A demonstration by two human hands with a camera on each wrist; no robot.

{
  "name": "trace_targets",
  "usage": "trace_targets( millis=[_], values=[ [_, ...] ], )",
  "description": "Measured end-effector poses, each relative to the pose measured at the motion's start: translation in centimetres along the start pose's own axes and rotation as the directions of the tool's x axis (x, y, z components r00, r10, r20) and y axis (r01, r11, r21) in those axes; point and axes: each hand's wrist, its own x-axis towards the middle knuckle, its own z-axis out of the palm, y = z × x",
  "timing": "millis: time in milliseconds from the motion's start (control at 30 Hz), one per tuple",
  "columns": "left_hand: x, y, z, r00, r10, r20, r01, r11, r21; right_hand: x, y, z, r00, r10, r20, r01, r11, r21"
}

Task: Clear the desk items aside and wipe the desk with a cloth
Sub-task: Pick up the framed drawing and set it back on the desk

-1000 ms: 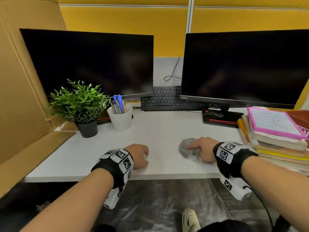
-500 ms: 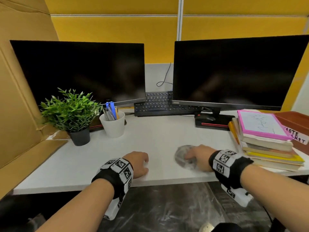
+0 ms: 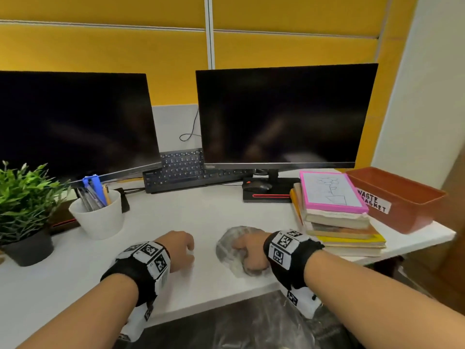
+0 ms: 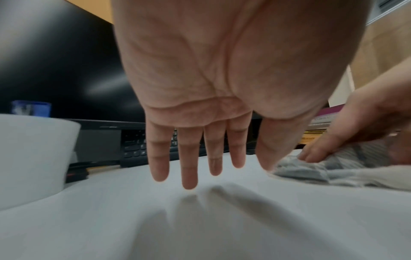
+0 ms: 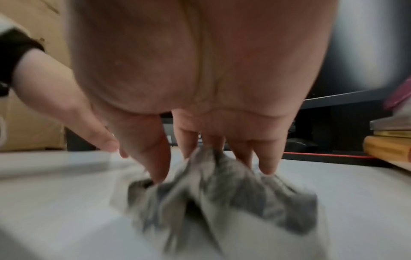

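The step in hand looks like the wiping itself: the grey cloth (image 3: 235, 250) lies crumpled on the white desk (image 3: 176, 212), near its front edge and just to the near left of the stack of books (image 3: 337, 217). To wipe well, the person would do best to flatten the bunched cloth so more of it meets the surface, press evenly, and sweep in overlapping passes away from the stack of books, stopping short of it so nothing gets nudged toward the desk's right end. The right hand (image 3: 249, 255) sits on top of the cloth with its fingers (image 5: 269, 163) spread and pointing down, the tips pressing into the folds and gathering some fabric between them; the right wrist view is blurred, so how tightly they pinch cannot be told. The left hand (image 3: 177, 250) is left of the cloth, apart from it, its fingers (image 4: 189, 168) straight and slightly parted, holding nothing, tips close above the desk.
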Motion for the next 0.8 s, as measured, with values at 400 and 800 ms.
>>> trace_targets(
  millis=[400,800],
  values=[
    [4.6,13.0,-4.9,0.955,0.18,-0.235,-0.227,0.955,-0.191,-7.9,15.6,-5.9,0.664,0.584,-0.466,-0.217,0.748,0.627],
    [10.2,25.9,-3.9,0.985,0.155,-0.07,-0.17,0.879,-0.446,-6.8,23.1,-1.0,0.76,0.65,0.005,-0.308,0.353,0.883]
  ],
)
